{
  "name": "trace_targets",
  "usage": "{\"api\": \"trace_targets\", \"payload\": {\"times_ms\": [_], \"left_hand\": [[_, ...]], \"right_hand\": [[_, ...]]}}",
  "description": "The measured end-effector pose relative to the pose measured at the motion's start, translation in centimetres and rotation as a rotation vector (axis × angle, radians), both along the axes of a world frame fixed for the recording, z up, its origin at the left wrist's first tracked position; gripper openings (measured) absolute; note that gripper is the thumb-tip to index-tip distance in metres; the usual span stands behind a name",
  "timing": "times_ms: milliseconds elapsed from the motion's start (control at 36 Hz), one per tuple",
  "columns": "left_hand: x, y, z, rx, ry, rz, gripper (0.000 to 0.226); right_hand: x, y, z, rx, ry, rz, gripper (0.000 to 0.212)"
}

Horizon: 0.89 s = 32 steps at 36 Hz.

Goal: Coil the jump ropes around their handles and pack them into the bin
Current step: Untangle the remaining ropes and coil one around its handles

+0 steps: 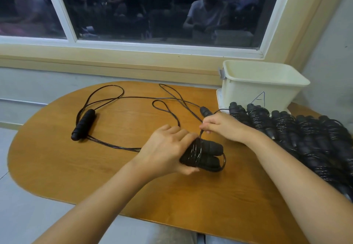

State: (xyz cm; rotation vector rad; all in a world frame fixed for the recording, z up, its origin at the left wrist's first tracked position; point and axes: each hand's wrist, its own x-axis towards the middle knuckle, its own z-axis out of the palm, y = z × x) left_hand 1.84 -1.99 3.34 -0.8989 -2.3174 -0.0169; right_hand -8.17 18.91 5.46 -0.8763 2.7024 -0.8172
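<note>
My left hand (168,148) grips a pair of black foam handles (208,154) lying side by side, with thin black cord wound several times around them. My right hand (221,127) pinches the free cord just above the bundle. A second jump rope lies uncoiled on the wooden table (76,176): one black handle (83,124) at the left, the other handle (206,111) just beyond my right hand, its cord (133,97) looping across the far side. A cream plastic bin (261,87) stands at the back right.
A row of several coiled black jump ropes (305,134) lies along the table's right side, from the bin toward the near edge. A window and its sill run behind the table. The table's rounded left end has bare wood.
</note>
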Motion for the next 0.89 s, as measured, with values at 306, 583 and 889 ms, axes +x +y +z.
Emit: {"api": "trace_targets", "payload": {"times_ms": [306, 583, 889], "left_hand": [[-1.7, 0.1, -0.8, 0.028, -0.042, 0.344, 0.059], [-2.8, -1.9, -0.6, 0.116, -0.193, 0.539, 0.070], [-2.8, -1.6, 0.1, 0.538, -0.540, 0.493, 0.092]], "right_hand": [[4.1, -1.9, 1.8, 0.158, 0.333, -0.069, 0.037], [6.9, -1.9, 0.4, 0.062, 0.207, -0.164, 0.027], [7.9, -3.1, -2.4, -0.253, 0.185, -0.293, 0.013]]}}
